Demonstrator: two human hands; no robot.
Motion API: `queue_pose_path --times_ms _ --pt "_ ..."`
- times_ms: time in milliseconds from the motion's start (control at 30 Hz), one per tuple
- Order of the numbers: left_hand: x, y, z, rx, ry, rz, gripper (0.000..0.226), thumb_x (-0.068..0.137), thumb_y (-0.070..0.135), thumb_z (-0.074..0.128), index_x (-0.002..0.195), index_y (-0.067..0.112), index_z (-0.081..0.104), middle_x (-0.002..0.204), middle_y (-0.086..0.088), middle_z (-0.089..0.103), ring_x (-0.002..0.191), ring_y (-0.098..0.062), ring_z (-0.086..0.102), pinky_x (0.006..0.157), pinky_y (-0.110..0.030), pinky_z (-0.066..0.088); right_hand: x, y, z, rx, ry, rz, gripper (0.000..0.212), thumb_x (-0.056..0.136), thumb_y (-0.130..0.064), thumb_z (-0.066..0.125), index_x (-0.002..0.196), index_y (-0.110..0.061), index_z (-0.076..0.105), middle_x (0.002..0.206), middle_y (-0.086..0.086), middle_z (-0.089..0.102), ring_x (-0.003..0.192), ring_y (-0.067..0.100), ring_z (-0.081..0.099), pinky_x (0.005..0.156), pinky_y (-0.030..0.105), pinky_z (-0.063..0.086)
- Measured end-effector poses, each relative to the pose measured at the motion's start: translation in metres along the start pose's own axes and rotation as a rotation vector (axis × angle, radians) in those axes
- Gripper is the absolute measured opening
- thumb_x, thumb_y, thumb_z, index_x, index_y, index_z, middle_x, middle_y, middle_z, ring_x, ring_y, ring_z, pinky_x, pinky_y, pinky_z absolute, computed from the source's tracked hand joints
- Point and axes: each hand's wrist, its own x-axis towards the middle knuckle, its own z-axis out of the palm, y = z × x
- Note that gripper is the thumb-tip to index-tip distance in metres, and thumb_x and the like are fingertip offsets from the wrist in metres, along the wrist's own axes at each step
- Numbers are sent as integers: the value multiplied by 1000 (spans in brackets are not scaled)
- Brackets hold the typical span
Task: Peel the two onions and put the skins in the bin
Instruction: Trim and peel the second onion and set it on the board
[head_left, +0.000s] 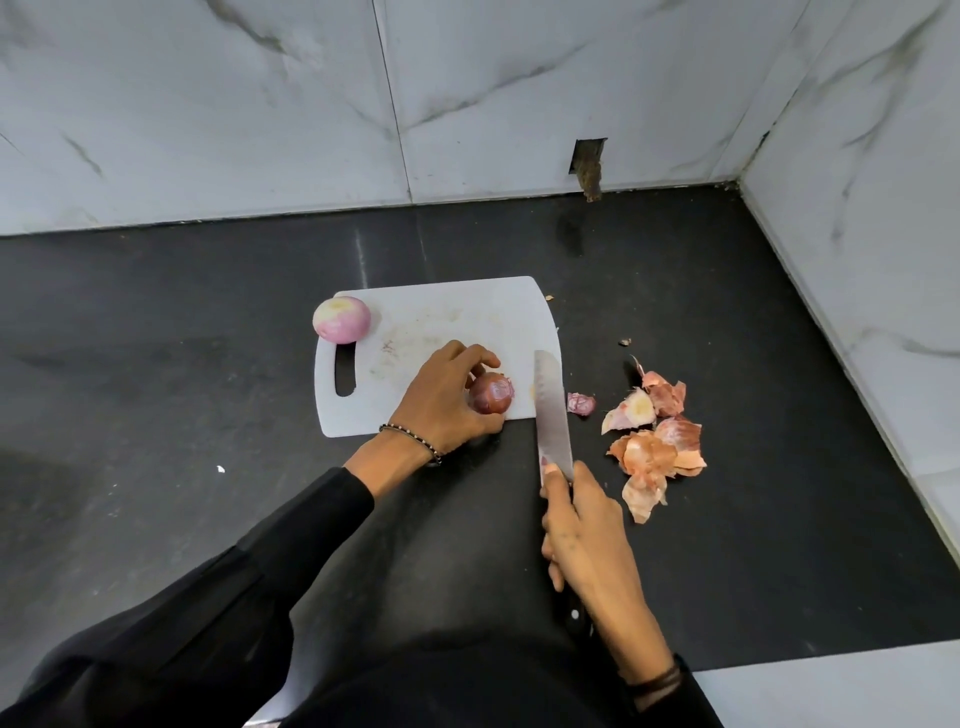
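Head view: left grip curls round the glossy, round onion, right grip clasps the flat steel knife.

peeled onion, unpeeled onion, skins piled

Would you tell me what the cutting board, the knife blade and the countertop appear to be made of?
Cutting board: likely plastic, matt white, thin, with a moulded handle slot. Knife blade: steel, by its bright grey sheen. Countertop: probably polished dark stone, faintly reflecting light.
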Motion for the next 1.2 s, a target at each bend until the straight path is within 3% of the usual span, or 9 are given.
queue_pose_path --times_ms 133,267,333,533,767,900,1033,1200 --pt "-1 -3 -1 98 -14 46 52 69 33 82 117 24 62 109 2 53 101 -14 47 83 -26 45 -2 1 -5 -96 94 -73 26 108 -42 33 89 -26 42 68 10 58 59 28 59 62 50 54" --pt "0 -1 -5 102 -5 49 51 67 32 83 113 22 63 105 3 55 94 -15 51 82 -32 50 -3 -11 -4 -196 2 -109 27 110 -39 32 94 -20 43 74 6 57 67 24 59 72 53 51" --pt "-1 -3 -12 113 19 32 51 66 31 83 112 21 62 104 3 57 91 -15 54 80 -31 51 -3 -16 2 -231 -50 -123 27 109 -41 31 92 -23 41 74 5 55 65 26 58 69 56 53" --pt "-8 -15 -45 73 120 -63 48 63 25 84 104 20 60 101 3 62 82 -16 61 77 -35 56 7 -27 19 -308 -131 -192 28 110 -41 29 98 -21 42 74 -1 55 63 17 55 62 47 52" --pt "-11 -21 -55 -22 128 -122 46 65 19 84 103 18 60 102 -1 64 82 -17 64 74 -32 59 11 -30 34 -559 -193 -241 33 110 -43 25 117 -19 47 101 6 67 96 28 67 79 46 46" --pt "-11 -20 -52 -37 126 -110 45 64 18 84 102 17 61 101 0 64 82 -16 64 74 -32 59 10 -18 25 -617 -71 -200 36 108 -48 24 110 -23 51 93 2 71 94 27 67 78 42 45" --pt "-11 -20 -50 -56 121 -110 46 64 18 85 103 16 61 102 0 64 82 -16 64 74 -30 58 5 2 14 -590 111 -77 44 105 -51 23 99 -25 58 80 0 72 81 25 69 78 41 54" --pt "-12 -18 -49 -74 111 -106 46 66 18 86 105 16 61 102 2 64 83 -13 63 69 -16 53 0 -2 12 -639 243 -105 42 109 -41 26 101 -18 60 89 4 71 90 30 69 69 38 47"
